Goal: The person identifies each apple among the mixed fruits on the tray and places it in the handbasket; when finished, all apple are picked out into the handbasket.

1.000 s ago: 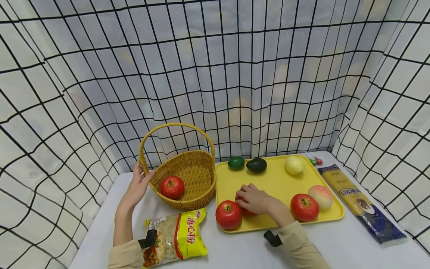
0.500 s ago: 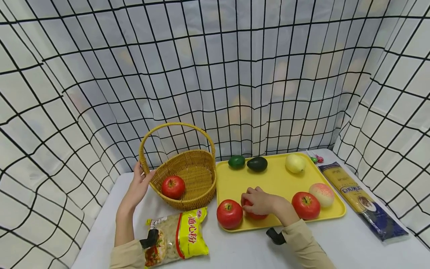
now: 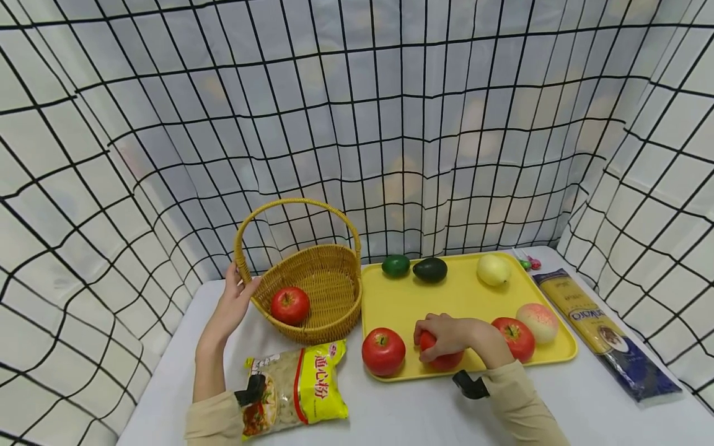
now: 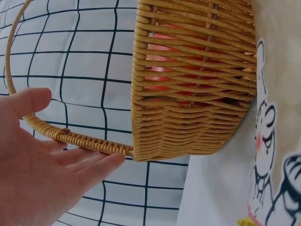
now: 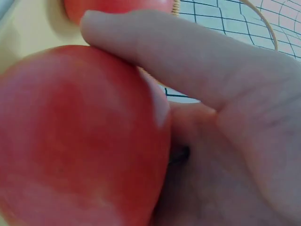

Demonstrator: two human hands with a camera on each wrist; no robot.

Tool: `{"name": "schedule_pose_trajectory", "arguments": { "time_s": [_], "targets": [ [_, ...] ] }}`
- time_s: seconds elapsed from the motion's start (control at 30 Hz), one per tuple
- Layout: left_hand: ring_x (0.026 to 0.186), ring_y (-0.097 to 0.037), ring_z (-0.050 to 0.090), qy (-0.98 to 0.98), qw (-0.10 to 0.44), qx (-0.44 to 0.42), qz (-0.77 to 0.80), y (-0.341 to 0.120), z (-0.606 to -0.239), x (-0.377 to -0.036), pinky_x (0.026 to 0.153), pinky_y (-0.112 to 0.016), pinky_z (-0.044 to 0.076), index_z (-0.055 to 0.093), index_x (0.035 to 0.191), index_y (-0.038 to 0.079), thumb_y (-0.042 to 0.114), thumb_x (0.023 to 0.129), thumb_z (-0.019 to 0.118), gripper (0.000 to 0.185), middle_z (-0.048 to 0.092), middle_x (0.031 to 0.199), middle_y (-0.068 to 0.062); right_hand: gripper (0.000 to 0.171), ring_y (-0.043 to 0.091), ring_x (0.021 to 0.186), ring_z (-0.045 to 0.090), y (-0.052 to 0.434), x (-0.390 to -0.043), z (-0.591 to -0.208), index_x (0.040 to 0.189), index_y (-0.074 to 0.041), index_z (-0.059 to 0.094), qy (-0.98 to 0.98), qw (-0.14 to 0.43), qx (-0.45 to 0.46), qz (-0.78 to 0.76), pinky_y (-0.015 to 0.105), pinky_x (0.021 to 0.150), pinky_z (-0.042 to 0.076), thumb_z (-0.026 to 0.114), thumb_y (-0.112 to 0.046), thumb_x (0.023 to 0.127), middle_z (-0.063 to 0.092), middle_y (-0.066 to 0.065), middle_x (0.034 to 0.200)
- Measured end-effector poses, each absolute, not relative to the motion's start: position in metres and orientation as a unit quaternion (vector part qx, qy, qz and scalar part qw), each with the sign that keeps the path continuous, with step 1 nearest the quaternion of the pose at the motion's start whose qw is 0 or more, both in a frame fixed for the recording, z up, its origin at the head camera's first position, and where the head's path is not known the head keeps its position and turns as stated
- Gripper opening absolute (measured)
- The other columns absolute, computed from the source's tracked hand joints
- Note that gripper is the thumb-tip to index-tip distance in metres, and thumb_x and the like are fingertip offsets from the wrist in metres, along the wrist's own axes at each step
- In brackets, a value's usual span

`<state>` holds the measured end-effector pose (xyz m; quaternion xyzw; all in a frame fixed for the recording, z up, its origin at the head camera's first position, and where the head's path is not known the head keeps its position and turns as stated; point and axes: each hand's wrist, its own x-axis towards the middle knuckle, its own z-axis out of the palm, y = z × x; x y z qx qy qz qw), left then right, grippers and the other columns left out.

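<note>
My right hand [image 3: 446, 334] curls over a red apple [image 3: 443, 358] on the yellow tray [image 3: 413, 297]; in the right wrist view the apple [image 5: 80, 136] fills the frame under my fingers [image 5: 188, 52]. My left hand [image 3: 237, 297] rests with straight fingers against the rim of the wicker basket [image 3: 318, 291], and its fingers [image 4: 94, 165] touch the basket's handle [image 4: 70, 137]. One red apple [image 3: 290, 305] lies inside the basket. Another red apple [image 3: 383, 351] sits on the tray just left of my right hand, and a third [image 3: 519, 337] lies behind that wrist.
The tray also bears a lime [image 3: 395, 265], an avocado [image 3: 429, 269], a yellow pear [image 3: 493, 269] and a peach [image 3: 538, 322]. A yellow pasta bag [image 3: 295, 390] lies at the front, a spaghetti pack [image 3: 602, 331] at the right. Gridded cloth walls surround the white table [image 3: 401, 415].
My right hand has slid rightward and toward me on the tray and closed round the red apple. The left hand stays at the basket.
</note>
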<state>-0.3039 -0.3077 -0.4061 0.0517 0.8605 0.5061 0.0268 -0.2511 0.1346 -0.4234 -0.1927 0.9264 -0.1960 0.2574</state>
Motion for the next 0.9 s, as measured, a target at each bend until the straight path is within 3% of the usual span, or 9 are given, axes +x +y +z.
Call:
{"name": "schedule_pose_trajectory", "arguments": {
  "time_s": [0.43,0.9],
  "targets": [
    [0.157,-0.053,0.003,0.865,0.027,0.046,0.499,-0.307,-0.405,-0.305,0.121,-0.074,0.014,-0.030,0.160,0.019,0.042,0.110,0.039,0.088,-0.010,0.170,-0.029,0.028,0.019,0.101,0.053,0.147,-0.250,-0.419,0.108,-0.022,0.062,0.924,0.278,-0.160,-0.210,0.040,0.083,0.054,0.079,-0.031,0.086,0.056,0.001,0.105],
    [0.158,-0.051,0.002,0.859,0.028,0.053,0.509,-0.307,-0.404,-0.302,0.123,-0.072,0.013,-0.031,0.159,0.018,0.042,0.110,0.040,0.090,-0.010,0.169,-0.030,0.032,0.018,0.099,0.054,0.149,-0.252,-0.418,0.112,-0.023,0.062,0.929,0.251,-0.158,-0.220,0.037,0.081,0.055,0.078,-0.033,0.086,0.057,0.001,0.104]
  ]
}}
